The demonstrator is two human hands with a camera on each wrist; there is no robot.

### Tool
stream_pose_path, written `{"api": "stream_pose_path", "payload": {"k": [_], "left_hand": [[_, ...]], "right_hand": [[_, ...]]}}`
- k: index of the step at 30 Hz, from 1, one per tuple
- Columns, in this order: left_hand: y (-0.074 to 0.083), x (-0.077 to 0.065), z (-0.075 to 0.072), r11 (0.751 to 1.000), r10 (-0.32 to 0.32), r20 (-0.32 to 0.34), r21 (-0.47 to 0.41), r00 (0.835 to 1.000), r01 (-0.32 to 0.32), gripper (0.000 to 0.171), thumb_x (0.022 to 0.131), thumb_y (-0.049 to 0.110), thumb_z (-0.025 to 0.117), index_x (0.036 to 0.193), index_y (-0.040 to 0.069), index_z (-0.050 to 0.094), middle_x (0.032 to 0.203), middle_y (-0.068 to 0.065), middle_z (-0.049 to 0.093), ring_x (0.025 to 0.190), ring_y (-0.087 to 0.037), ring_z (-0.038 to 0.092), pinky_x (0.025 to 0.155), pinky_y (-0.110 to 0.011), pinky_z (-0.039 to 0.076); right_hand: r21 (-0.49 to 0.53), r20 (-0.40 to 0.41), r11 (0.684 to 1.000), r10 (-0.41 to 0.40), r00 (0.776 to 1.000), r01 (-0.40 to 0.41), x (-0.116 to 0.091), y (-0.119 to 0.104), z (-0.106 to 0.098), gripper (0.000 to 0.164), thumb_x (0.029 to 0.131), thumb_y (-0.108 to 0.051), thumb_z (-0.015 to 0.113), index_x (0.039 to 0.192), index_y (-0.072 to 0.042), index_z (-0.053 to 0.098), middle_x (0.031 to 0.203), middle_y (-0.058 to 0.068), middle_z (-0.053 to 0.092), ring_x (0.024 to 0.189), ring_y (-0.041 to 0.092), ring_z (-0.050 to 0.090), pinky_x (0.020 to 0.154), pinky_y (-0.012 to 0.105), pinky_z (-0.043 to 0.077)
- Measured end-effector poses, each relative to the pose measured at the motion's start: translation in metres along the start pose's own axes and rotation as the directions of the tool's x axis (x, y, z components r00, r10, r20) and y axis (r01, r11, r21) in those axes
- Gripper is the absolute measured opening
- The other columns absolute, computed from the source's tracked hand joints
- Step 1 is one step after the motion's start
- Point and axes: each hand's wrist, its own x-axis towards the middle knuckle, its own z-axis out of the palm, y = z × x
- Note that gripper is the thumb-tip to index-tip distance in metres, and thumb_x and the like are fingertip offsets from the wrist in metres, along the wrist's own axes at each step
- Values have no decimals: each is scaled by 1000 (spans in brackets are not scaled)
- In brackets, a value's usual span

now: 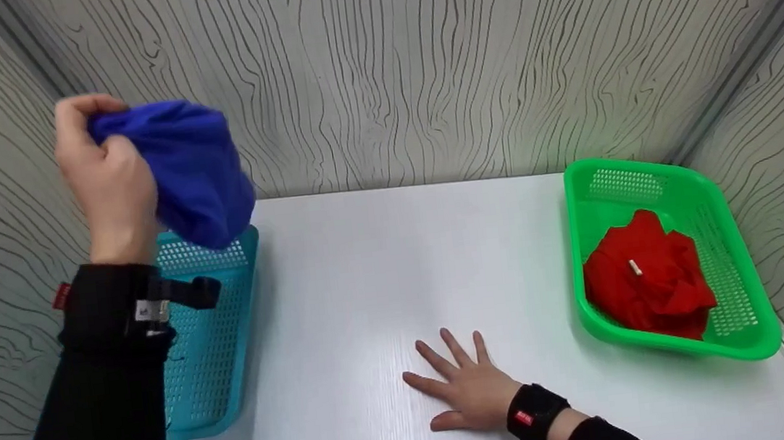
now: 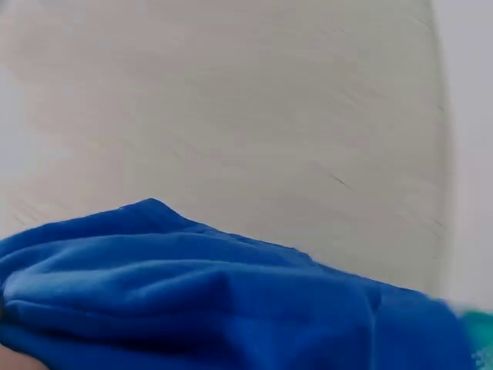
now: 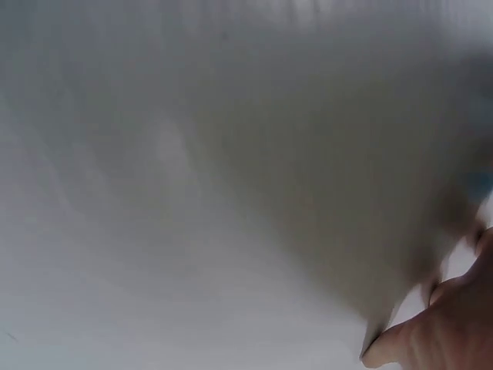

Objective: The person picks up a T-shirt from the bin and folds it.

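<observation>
My left hand point(image 1: 106, 170) grips a bunched blue cloth point(image 1: 194, 171) by one end, raised over the far end of the teal basket point(image 1: 219, 340). The cloth hangs to the right of the fist, and its folds fill the lower part of the left wrist view, where the blue fabric point(image 2: 231, 301) hides most of the hand. My right hand point(image 1: 472, 390) lies palm down with fingers spread on the white table point(image 1: 368, 273). It holds nothing. In the right wrist view, the thumb and fingers of that hand point(image 3: 447, 324) show at the lower right corner.
At the right stands a green basket point(image 1: 752, 284) with a crumpled red cloth point(image 1: 650, 280) in it; a small white strip point(image 1: 634, 267) shows on the red fabric. Wood-grain panels point(image 1: 390, 67) rise behind the table and on both sides. The left forearm covers part of the teal basket.
</observation>
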Motion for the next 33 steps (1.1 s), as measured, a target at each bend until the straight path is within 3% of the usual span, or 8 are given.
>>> {"api": "stream_pose_path", "payload": {"k": [5,8,11,16,21,26,29,33], "left_hand": [[75,-5,25,909,366,11,-220,931,-354,40,83,-17,26,96,8,55,92,4,51,83,-13,48,77,-22,36],[105,-8,44,871,381,-8,-333,924,-362,38,82,-17,29,91,7,56,84,3,50,80,-12,47,80,-22,36],[113,-16,67,889,299,20,-370,954,-271,36,80,-18,30,91,5,56,85,1,50,83,-11,49,84,-20,39],[71,-40,104,954,164,211,-283,964,-101,37,79,-18,30,100,2,53,102,-6,54,97,-13,53,90,-23,42],[-22,-80,135,995,61,436,-93,898,-22,40,82,-13,32,106,11,53,110,-2,58,105,-10,56,94,-27,44],[-102,-138,147,974,18,687,151,726,-167,40,85,-9,39,110,17,56,114,1,63,112,-14,58,99,-33,45],[-133,-175,141,892,-15,833,261,553,-368,45,88,-4,43,123,22,52,125,2,59,120,-15,55,101,-33,45],[-158,-222,130,746,-73,945,264,319,-611,57,89,7,53,138,32,40,139,-1,51,118,-18,58,94,-36,50]], "right_hand": [[-20,-51,1000,18,999,-19,-4,-2,10,69,83,-72,32,144,-41,20,156,8,18,138,48,22,92,78,23],[-8,-58,999,40,998,-40,-9,-7,11,66,86,-69,32,144,-40,21,156,8,21,137,47,25,91,77,25],[30,-5,999,43,999,-42,-19,-15,3,63,89,-63,35,145,-38,21,156,10,20,138,48,24,93,76,26],[122,122,992,-58,991,43,-41,-28,-16,64,89,-56,43,146,-34,23,155,14,20,136,51,23,93,73,30],[179,108,973,-166,980,145,-61,-31,-18,66,88,-64,34,145,-31,27,153,14,25,134,52,27,90,72,33],[193,29,958,-223,974,213,-67,-18,-22,50,92,-45,46,138,-24,43,147,9,40,131,44,40,89,64,42],[246,-70,957,-144,987,157,-65,-6,-31,33,90,-28,56,122,-18,59,127,4,61,117,29,58,87,49,50],[393,-211,911,219,953,-123,-55,13,-45,20,88,-19,58,106,-18,67,86,-2,74,73,6,67,63,25,52]]}}
